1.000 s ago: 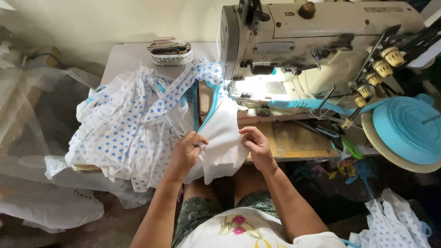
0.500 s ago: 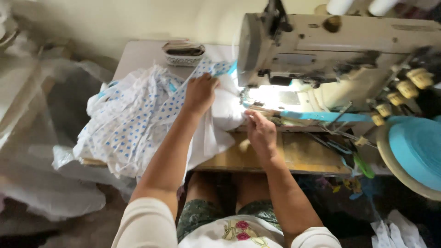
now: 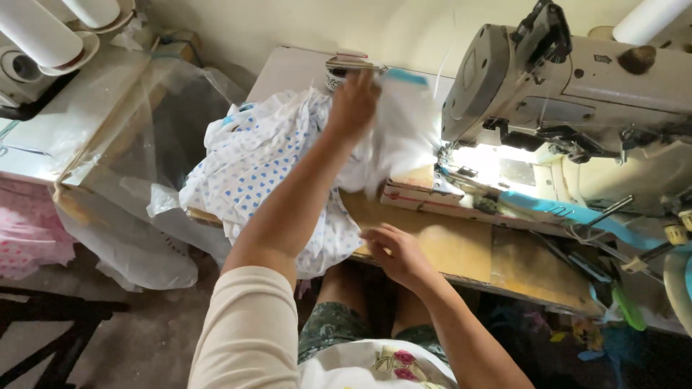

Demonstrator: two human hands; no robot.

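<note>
My left hand (image 3: 353, 104) is stretched far over the table and grips a white fabric piece (image 3: 396, 126) with blue trim, lifted and blurred, just left of the grey sewing machine (image 3: 577, 86). My right hand (image 3: 396, 252) rests near the wooden table's (image 3: 468, 252) front edge, fingers apart, touching the edge of a heap of white cloth with blue hearts (image 3: 267, 166). The heap lies left of the machine.
A blue tape (image 3: 577, 212) runs out from under the machine to the right. A small dish (image 3: 346, 68) sits at the table's back. Clear plastic sheeting (image 3: 137, 144) drapes on the left, with white thread cones (image 3: 43, 32) above it. Dark floor lies below left.
My left hand has pulled the white piece away from the needle area and swung it up and back over the heap. My right hand has drawn back to the table's front edge.
</note>
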